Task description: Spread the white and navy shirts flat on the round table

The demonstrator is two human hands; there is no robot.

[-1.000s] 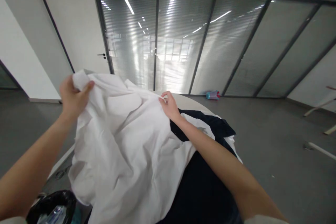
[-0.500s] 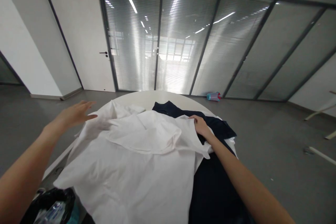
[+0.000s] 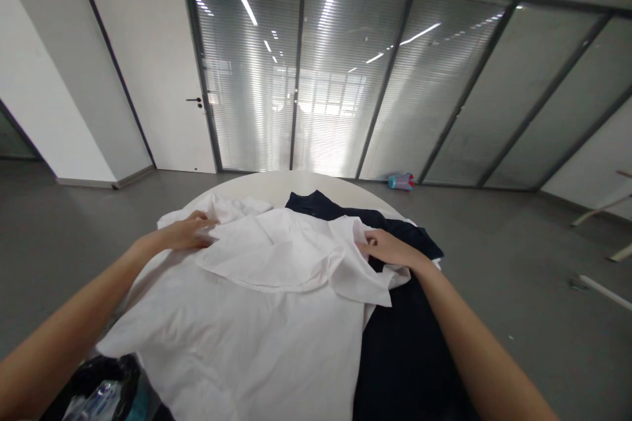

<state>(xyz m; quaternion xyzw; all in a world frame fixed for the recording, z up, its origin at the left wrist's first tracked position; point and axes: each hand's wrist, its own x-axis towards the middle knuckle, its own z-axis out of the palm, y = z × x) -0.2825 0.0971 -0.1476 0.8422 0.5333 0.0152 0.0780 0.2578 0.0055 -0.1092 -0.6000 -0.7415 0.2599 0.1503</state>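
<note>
A white garment [image 3: 237, 329] lies spread over the round table [image 3: 306, 181], its upper part folded in loose layers. My left hand [image 3: 190, 231] is closed on the white cloth at its upper left. At the upper right, my right hand [image 3: 388, 247] pinches the edge of the same white cloth, its fingertips partly hidden by fabric. Beneath and to the right lies a dark navy garment [image 3: 405, 348], whose collar end shows near the far side of the table.
At the lower left stands a bin [image 3: 131, 395] with a black liner and clear plastic inside. A blue and pink object [image 3: 401, 181] rests on the floor by the glass partition. Pale furniture legs [image 3: 605, 289] show at the right.
My left hand has come down and right onto the white cloth and closed. My right hand has shifted slightly, and the cloth beside it is folded differently.
</note>
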